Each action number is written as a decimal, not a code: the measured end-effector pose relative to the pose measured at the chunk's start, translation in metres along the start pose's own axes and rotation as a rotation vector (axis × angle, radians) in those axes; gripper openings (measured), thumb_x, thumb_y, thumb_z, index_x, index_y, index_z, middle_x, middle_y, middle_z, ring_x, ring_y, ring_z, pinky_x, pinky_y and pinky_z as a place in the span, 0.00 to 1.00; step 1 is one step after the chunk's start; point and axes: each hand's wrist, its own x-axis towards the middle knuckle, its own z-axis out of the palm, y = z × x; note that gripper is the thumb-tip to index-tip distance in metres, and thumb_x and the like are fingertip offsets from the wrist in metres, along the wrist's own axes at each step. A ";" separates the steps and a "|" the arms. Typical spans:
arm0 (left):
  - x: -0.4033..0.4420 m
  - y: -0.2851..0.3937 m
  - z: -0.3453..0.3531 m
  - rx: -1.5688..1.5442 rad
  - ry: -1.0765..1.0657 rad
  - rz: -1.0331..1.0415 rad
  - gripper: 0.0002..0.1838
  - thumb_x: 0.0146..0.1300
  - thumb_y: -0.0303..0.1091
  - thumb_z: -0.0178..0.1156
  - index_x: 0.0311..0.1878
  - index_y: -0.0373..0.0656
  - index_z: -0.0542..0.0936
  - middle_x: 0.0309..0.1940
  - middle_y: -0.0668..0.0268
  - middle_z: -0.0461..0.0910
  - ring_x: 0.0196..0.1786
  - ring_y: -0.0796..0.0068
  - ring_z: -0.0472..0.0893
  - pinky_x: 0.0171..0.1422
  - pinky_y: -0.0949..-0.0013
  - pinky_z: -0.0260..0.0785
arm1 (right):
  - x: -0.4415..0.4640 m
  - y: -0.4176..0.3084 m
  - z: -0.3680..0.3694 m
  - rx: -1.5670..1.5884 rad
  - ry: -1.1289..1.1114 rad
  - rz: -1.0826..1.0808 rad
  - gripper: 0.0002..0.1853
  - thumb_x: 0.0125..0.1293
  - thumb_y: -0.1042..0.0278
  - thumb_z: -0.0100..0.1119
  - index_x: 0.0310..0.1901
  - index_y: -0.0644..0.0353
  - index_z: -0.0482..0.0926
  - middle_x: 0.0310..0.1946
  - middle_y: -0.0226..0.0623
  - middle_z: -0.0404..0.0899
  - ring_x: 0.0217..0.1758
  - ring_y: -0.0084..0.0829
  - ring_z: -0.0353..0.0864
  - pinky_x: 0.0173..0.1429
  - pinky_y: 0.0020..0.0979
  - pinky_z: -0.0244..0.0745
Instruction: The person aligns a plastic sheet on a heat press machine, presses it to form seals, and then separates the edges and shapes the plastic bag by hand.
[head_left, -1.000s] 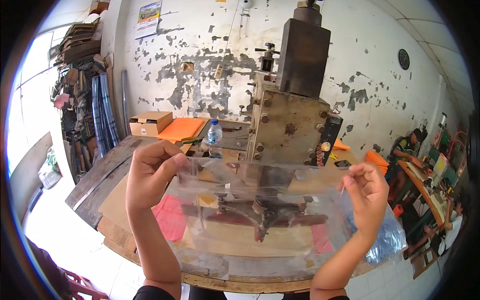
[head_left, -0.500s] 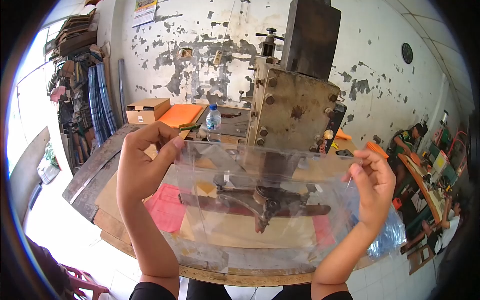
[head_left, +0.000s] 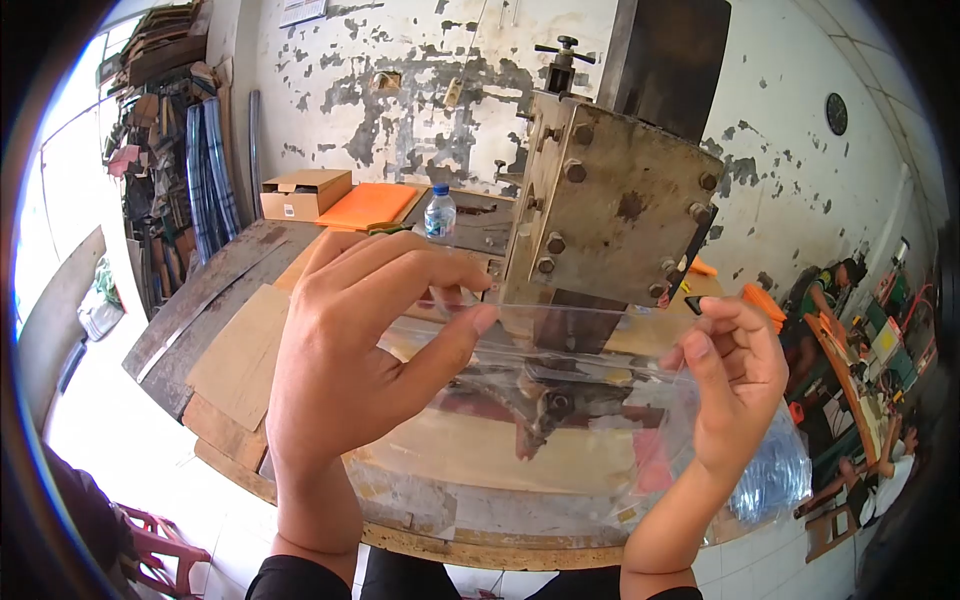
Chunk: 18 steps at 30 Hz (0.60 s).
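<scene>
A clear plastic sheet (head_left: 570, 430) hangs between my hands, its top edge roughly level, with the work surface and machine showing through it. My left hand (head_left: 350, 350) has its thumb and fingertips curled at that edge, left of the middle. At the right corner, my right hand (head_left: 738, 375) pinches the sheet between thumb and curled fingers. Behind the plastic stands a heavy metal press (head_left: 630, 200) with large bolts. A dark metal bracket-like part (head_left: 540, 405) below the press shows through the sheet. Partly behind it lies a pink piece (head_left: 652, 460).
On the left of the bench are a cardboard box (head_left: 305, 193), an orange stack (head_left: 370, 205), a water bottle (head_left: 440, 212) and brown boards (head_left: 240, 350). Shiny clear plastic (head_left: 770, 475) lies at the right edge. Other people (head_left: 835, 285) sit at a bench further right.
My left hand has moved right along the sheet's top edge, closer to my right hand. The right hand stays nearly in place. The view has shifted slightly.
</scene>
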 end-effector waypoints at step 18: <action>0.000 -0.003 0.009 -0.184 0.040 -0.048 0.05 0.60 0.19 0.73 0.40 0.36 0.90 0.33 0.63 0.88 0.33 0.76 0.83 0.40 0.72 0.74 | 0.003 -0.001 -0.010 -0.005 0.002 -0.022 0.16 0.68 0.76 0.73 0.55 0.69 0.82 0.35 0.34 0.82 0.33 0.25 0.85 0.40 0.26 0.82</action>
